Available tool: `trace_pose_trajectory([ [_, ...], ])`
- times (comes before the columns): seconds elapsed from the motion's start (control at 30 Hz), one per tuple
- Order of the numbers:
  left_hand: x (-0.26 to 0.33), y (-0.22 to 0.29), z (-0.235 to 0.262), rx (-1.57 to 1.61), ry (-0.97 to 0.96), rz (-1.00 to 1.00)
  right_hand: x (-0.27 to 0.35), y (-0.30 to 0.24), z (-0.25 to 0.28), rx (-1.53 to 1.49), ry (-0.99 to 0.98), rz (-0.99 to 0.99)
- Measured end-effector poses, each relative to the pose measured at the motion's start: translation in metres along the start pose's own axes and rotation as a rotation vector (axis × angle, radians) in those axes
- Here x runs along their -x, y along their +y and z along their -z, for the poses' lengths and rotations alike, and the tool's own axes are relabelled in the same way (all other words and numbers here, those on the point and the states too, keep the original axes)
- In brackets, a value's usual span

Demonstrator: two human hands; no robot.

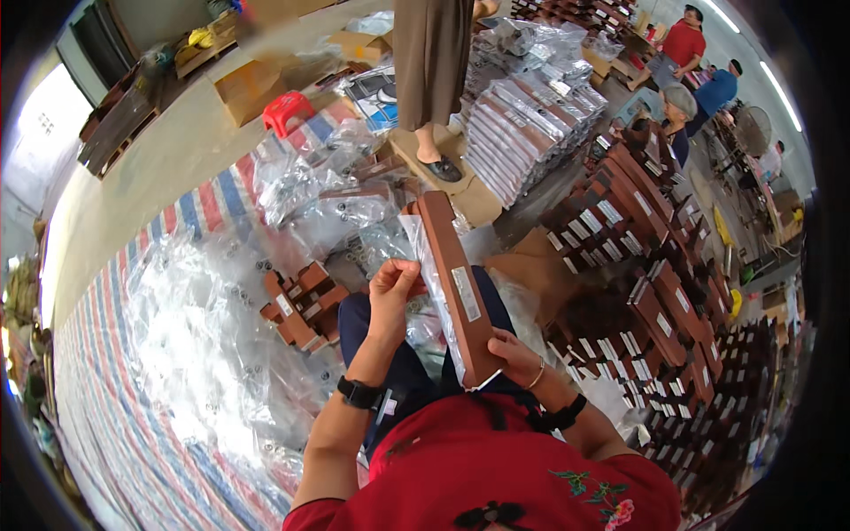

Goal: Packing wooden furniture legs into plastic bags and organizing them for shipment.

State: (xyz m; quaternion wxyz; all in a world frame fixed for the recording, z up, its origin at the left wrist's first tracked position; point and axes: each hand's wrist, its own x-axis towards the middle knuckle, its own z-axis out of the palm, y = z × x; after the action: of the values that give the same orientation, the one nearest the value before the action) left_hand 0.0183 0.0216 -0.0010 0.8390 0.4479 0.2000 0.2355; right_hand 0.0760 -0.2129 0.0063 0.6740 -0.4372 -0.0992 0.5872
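A long reddish-brown board (452,274) with a pale label on its face lies slantwise above my lap. My right hand (516,356) grips its near end, thumb on top. Along the board's left side runs a thin whitish sheet (428,270), perhaps plastic film. My left hand (395,290) pinches at the edge of that sheet, thumb and forefinger together. Left of my knees, short brown pieces (304,305) with labels lie in a small crossed pile on clear plastic bags (204,327).
Labelled brown boards (660,310) are stacked at the right. Ahead stands a pile of plastic-wrapped boards (531,128), beside a person (434,71) standing on cardboard. A red stool (288,112) sits near the striped sheet (190,212). Other people are at the far right.
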Motion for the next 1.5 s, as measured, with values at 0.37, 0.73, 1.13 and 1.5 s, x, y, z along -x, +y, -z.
trace_pose_trajectory([
  [0.37,0.036,-0.002,-0.013,0.234,-0.402,0.276,0.000,0.011,0.003,-0.009,-0.064,-0.035],
  [0.73,0.056,-0.032,-0.019,-0.052,-0.023,0.121,-0.037,0.010,-0.020,0.522,0.106,0.189],
  [1.13,0.054,-0.024,0.021,0.444,-0.144,0.418,0.000,-0.018,-0.009,0.187,0.116,0.122],
  [1.5,0.051,-0.042,0.003,0.386,0.174,0.448,-0.010,-0.001,-0.021,0.480,0.203,0.055],
])
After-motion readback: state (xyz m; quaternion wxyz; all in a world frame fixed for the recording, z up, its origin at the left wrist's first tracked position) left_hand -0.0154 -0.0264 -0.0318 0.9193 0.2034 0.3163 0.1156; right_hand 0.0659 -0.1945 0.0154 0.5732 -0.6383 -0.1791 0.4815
